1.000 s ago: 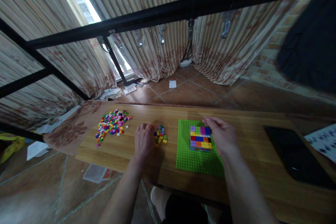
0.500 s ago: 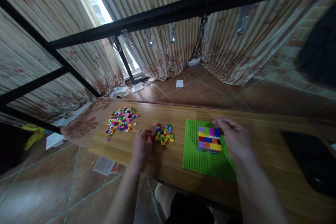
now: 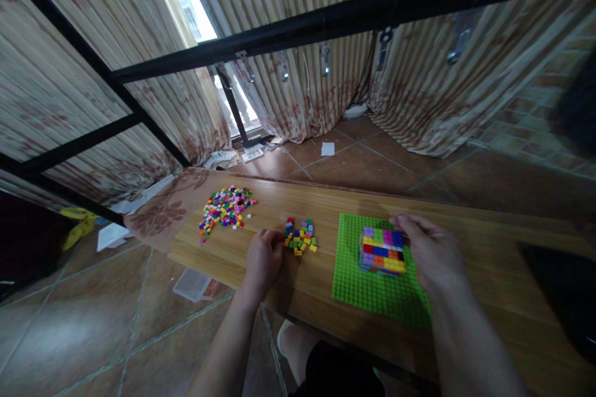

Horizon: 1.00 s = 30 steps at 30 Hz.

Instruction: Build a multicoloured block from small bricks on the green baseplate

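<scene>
My left hand [image 3: 264, 258] is curled at the left edge of a small group of building bricks [image 3: 302, 237]. A red brick [image 3: 282, 238] shows at its fingertips; whether it is gripped I cannot tell. My right hand [image 3: 428, 248] has thumb and forefinger pressed together beside the far right corner of a multicoloured brick block [image 3: 382, 251]. Anything in that pinch is hidden. The block is several layers high and sits on a green studded baseplate [image 3: 349, 288], whose right side is partly covered by my right hand and forearm.
A larger heap of mixed small bricks [image 3: 227, 206] lies at the left of the wooden table [image 3: 316, 285]. A black flat object [image 3: 559, 285] is at the right. On the floor lies a clear plastic box [image 3: 190, 284]. A black metal bar [image 3: 298, 31] with hanging clips crosses above.
The whole view has shifted, so the table and both hands appear a little further right. Relative to the bricks and baseplate, both hands are nearly where they were.
</scene>
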Motion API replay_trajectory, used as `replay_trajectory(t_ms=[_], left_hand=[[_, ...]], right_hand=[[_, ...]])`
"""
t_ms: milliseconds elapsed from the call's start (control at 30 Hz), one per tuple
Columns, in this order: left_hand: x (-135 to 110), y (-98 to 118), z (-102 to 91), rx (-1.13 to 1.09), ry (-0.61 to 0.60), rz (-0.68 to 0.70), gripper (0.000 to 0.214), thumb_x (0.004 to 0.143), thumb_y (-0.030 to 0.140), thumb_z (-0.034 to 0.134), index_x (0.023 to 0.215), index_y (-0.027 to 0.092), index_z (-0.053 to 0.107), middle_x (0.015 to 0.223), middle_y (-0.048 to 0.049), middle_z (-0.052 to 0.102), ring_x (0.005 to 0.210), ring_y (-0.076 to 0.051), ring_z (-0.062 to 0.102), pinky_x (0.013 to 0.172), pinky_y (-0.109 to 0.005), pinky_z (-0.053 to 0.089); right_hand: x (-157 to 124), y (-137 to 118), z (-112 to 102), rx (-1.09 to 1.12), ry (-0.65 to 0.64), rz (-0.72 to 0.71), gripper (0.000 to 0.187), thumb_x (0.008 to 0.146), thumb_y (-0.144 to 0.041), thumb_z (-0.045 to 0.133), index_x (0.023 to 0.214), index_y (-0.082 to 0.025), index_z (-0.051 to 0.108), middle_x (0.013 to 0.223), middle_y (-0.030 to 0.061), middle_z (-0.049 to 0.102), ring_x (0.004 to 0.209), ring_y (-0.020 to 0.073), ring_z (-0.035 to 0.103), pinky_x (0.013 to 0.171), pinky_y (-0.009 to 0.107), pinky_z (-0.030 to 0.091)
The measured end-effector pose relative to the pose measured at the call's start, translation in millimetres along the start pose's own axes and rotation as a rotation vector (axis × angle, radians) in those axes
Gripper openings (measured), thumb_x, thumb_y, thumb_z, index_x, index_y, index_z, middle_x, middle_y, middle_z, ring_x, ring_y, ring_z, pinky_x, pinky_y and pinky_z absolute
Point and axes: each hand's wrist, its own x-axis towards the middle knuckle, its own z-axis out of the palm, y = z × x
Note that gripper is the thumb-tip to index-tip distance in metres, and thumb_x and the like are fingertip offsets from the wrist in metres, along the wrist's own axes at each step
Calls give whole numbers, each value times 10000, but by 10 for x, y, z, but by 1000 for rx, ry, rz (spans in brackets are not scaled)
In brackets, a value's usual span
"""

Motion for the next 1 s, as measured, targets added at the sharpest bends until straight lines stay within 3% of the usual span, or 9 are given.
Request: replay_trajectory(t_ms=[300, 567, 767, 1000], left_hand=[[-18, -49, 72, -77, 64, -37, 118, 819, 151, 565, 827, 172, 681, 909, -73, 668, 875, -204, 629, 811, -320, 482], [-110, 51, 27, -353, 53, -80, 154, 851, 195, 528, 910, 159, 665, 856, -61, 716, 795, -192, 654, 733, -295, 491], [-228, 340, 30, -484, -10, 2, 179, 875, 244, 542, 946, 174, 692, 897, -54, 732, 826, -178, 664, 766, -277, 491], [-170, 918, 204, -546, -79, 178, 172, 884, 205, 540, 882, 193, 712, 845, -35, 724, 776, -153, 650, 723, -252, 485]], right_hand=[[7, -2, 4, 12, 8, 13, 207, 645, -353, 738, 781, -197, 739, 776, 38, 742, 774, 185, 668, 738, 331, 513], [-8, -42, 18, 28, 2, 20, 193, 643, -346, 731, 764, -197, 734, 776, 42, 741, 776, 185, 662, 754, 338, 502], [-8, -23, 16, 33, -7, 14, 198, 655, -356, 737, 780, -203, 736, 778, 34, 743, 771, 176, 666, 734, 314, 506], [-30, -51, 37, 27, -23, 13, 225, 655, -386, 726, 770, -193, 738, 757, 43, 747, 732, 189, 666, 676, 311, 506]])
